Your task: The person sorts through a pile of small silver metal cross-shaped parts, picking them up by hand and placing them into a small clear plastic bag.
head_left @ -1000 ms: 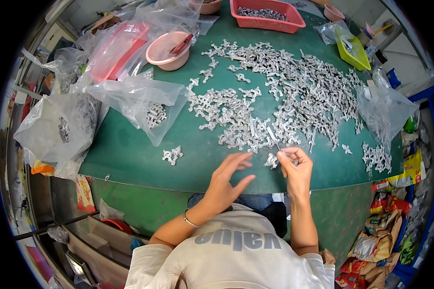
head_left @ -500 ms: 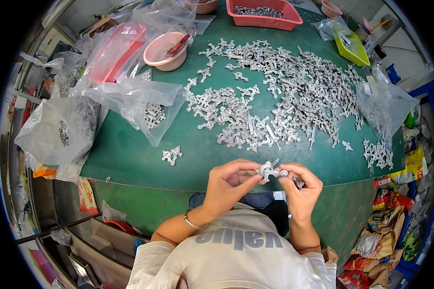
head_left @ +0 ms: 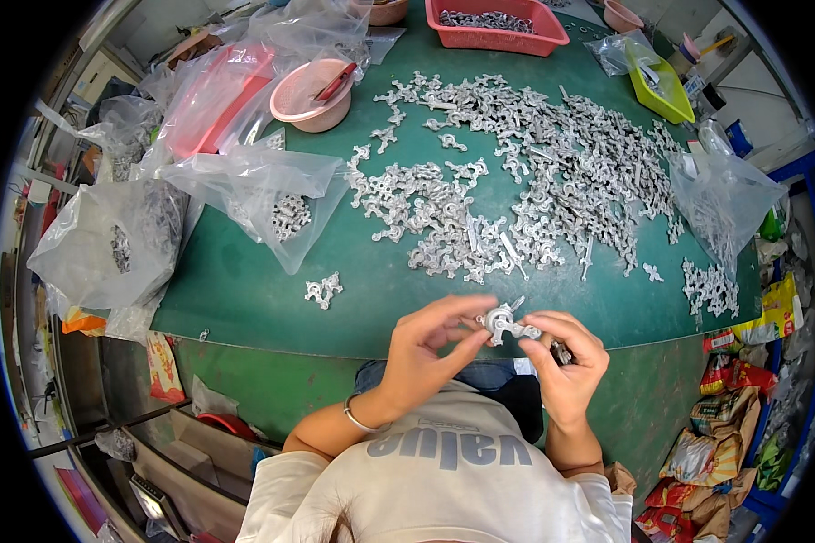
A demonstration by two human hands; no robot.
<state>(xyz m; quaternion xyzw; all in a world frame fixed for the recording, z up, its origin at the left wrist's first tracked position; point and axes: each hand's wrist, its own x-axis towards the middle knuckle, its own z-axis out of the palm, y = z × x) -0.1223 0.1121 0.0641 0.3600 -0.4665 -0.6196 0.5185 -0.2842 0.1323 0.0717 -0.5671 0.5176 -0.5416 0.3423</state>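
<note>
Just over the near table edge, a small silver cast-metal part [head_left: 500, 322] with a round body and a jutting arm is held up between both hands. My left hand [head_left: 430, 346] has its thumb against the round end, with the forefinger raised slightly over it. My right hand [head_left: 569, 362] pinches the other end between thumb and fingers. More small metal pieces [head_left: 561, 351] show in the curl of that hand, partly hidden. Ahead, many similar silver parts [head_left: 426, 204] lie heaped on the green table [head_left: 244, 303]. A little cluster of parts [head_left: 323, 290] sits apart on the left.
Clear plastic bags of parts [head_left: 122, 240] crowd the left side, beside a pink basket [head_left: 310, 118] holding red-handled pliers. A red tray of parts [head_left: 503, 38] and a yellow-green bin [head_left: 661, 95] stand at the back. Another bag [head_left: 724, 204] lies right.
My left forefinger has lifted and moved outward over the metal part. The part has tilted slightly, and the right fingers have shifted a little on it.
</note>
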